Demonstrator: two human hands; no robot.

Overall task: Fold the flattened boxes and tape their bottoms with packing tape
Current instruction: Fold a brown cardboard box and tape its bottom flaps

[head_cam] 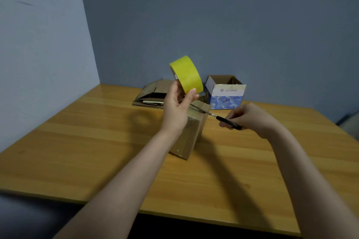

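Note:
My left hand (177, 105) grips a yellow roll of packing tape (187, 74) and holds it raised above a folded brown cardboard box (191, 136) that stands on the wooden table (77, 141). My right hand (246, 116) grips black-handled scissors (219, 117); their blades point left, over the box's top, just below the roll. Clear tape lies along the box's top and near side. My left wrist hides part of the box.
A stack of flattened brown boxes (153, 94) lies at the back of the table. An upright blue-and-white box (225, 92), open at the top, stands to the right of the stack. Walls close off the left and the back.

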